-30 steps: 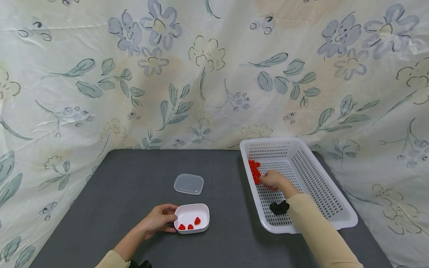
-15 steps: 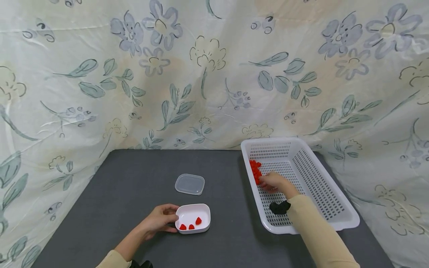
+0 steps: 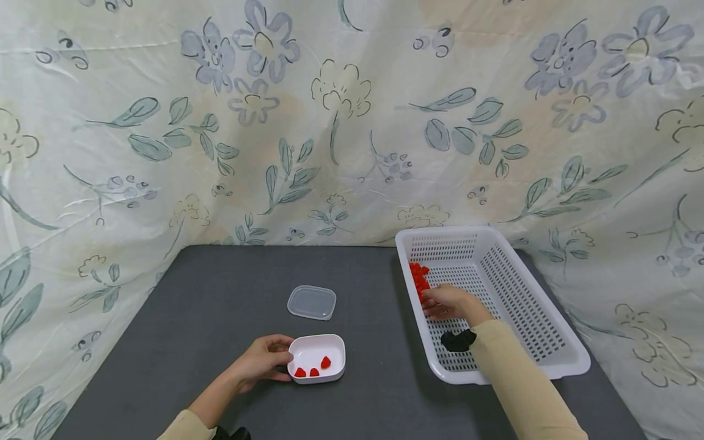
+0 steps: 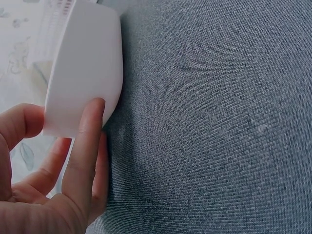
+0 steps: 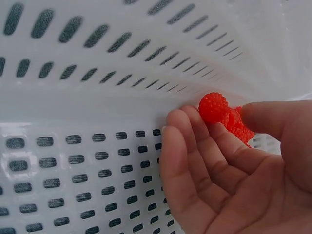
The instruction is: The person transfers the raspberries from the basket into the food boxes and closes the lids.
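My left hand [image 3: 267,359] grips the near-left end of a small white container [image 3: 337,374], thumb and fingers on its wall. In the left wrist view the container's smooth side [image 4: 90,58] shows beside the fingers. Three red raspberries [image 3: 326,362] lie inside it. At the left wall of the white basket my right hand [image 3: 448,300] reaches down among a row of raspberries [image 3: 418,275]. The right wrist view has one raspberry [image 5: 213,107] right at the index fingertip, the thumb a little apart from it; the other fingers are gently bent.
A white perforated basket [image 3: 541,305] stands at the right of the dark grey table [image 3: 220,293]. In it lies a black object [image 3: 456,341] near the right sleeve. A clear lid [image 3: 311,302] rests behind the small container. A floral curtain [image 3: 352,183] hangs behind.
My right hand's fingers have spread and shifted slightly left against the raspberries. The left hand and its container have stayed in place.
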